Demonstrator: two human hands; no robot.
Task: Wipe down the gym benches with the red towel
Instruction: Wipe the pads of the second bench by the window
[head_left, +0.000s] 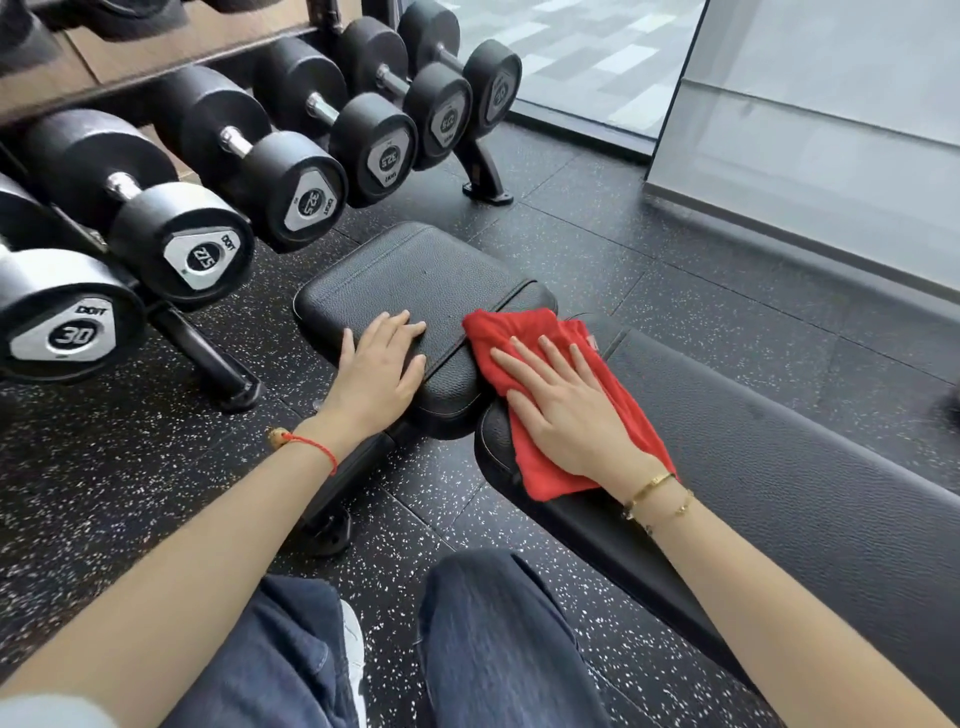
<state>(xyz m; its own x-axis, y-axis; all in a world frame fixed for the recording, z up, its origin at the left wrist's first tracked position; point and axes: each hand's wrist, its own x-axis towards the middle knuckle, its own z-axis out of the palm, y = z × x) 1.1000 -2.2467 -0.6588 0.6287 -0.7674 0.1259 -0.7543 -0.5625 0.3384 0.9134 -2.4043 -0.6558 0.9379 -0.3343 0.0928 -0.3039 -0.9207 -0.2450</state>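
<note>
Dark denim trouser legs (498, 639) and part of a white shoe (354, 654) are seen at the lower edge of the view, above the black speckled rubber floor (130, 467). Both forearms are extended forward and away from the body, bare to the wrist.

The left hand (379, 364) is laid palm down on the near edge of the black seat pad (405, 270) of the gym bench. Its fingers are straight and held close together, pointing toward the seam in the pad, and the thumb is placed along the pad's left edge. Nothing is gripped by it. A red cord bracelet (311, 447) is worn on the left wrist.

The right hand (566, 405) is pressed flat, palm down, on the red towel (524, 332). Its fingers are extended and slightly spread, pointing up and to the left; the towel is not pinched. Gold bracelets (657, 496) are worn on the right wrist.

The red towel is spread across the gap between the seat pad and the long back pad (779, 457). Its far corner is laid on the right end of the seat pad, and its near part is draped over the end edge of the back pad, beneath the palm.

A rack of black dumbbells (291, 176) is positioned just beyond the seat pad's left edge. A glass wall panel (831, 130) is located at the upper right.
</note>
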